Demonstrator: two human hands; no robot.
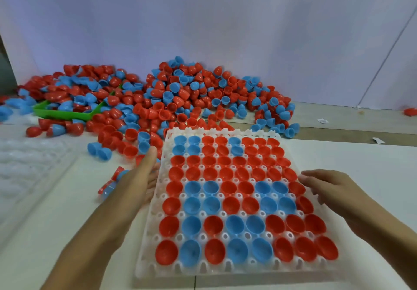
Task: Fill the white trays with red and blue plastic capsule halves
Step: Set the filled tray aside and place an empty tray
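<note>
Nearest the camera: white tray (155, 265) on the bench (67, 199), every visible cup holding a red or blue capsule half, open side up. Left hand (140, 177) lies flat along the tray's left edge, fingers straight, holding nothing. Just left of that hand, a few loose halves (112, 183) on the bench. Right hand (331, 188) hovers at the tray's right edge, fingers extended and relaxed, holding nothing; contact with the tray cannot be confirmed. Far side, left to right: green scoop tray (65, 115) partly buried in capsules, then large heap of red and blue halves (180, 95) against the white wall (225, 19), reaching the tray's far edge.
</note>
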